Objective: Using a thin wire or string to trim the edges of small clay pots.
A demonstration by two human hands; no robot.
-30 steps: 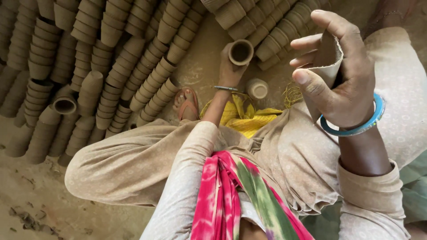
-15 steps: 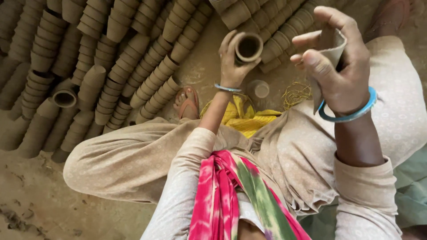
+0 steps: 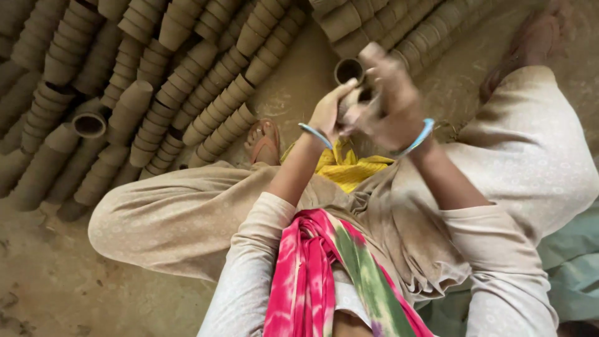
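I sit on the ground with my hands raised together in front of me. My left hand (image 3: pixel 329 111), with a blue bangle on its wrist, grips a small brown clay cup (image 3: pixel 353 98). Pressed against it from the right is my right hand (image 3: pixel 392 93), blurred by motion, fingers closed around the same spot. It seems to hold a second clay cup, mostly hidden by the fingers. Both hands touch each other above a yellow cloth (image 3: pixel 349 168) on my lap.
Long rows of stacked clay cups (image 3: pixel 187 93) lie on the earthen floor at the left and top. One open cup end (image 3: pixel 347 70) lies just beyond my hands. My bare foot (image 3: pixel 264 141) rests by the stacks. A pink and green scarf (image 3: pixel 324 274) hangs down my front.
My hands were apart, each holding a clay cup. The right hand has swung left and down, and both have met at the middle.
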